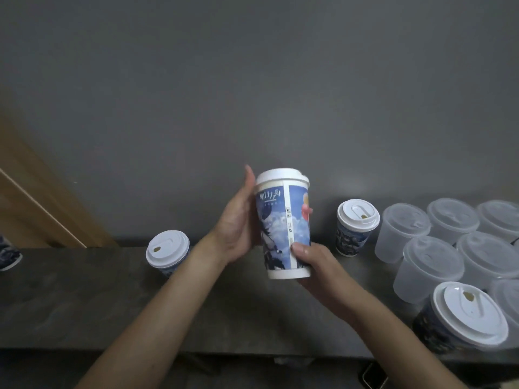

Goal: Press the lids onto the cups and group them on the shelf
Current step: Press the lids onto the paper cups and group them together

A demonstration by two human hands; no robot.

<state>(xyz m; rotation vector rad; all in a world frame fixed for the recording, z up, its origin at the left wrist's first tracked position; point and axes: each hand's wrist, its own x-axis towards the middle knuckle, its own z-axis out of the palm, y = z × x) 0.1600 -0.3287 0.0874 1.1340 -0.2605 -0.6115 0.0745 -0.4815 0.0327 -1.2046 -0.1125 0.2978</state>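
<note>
Here both hands (238,220) cradle the lidded cup (283,226).

4 paper cups (283,226), 7 clear tubs (401,231)

Dark shelf (84,299) w/ lidded paper cups (356,228) & translucent cups (429,268).

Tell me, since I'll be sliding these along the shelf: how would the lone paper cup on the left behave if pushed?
The paper cup on the left is tall and narrows toward its base, so a push near its white lid would probably tip it. It is likely light if empty, though its contents are hidden. The dark shelf looks smooth, so a low push should slide it.
</note>
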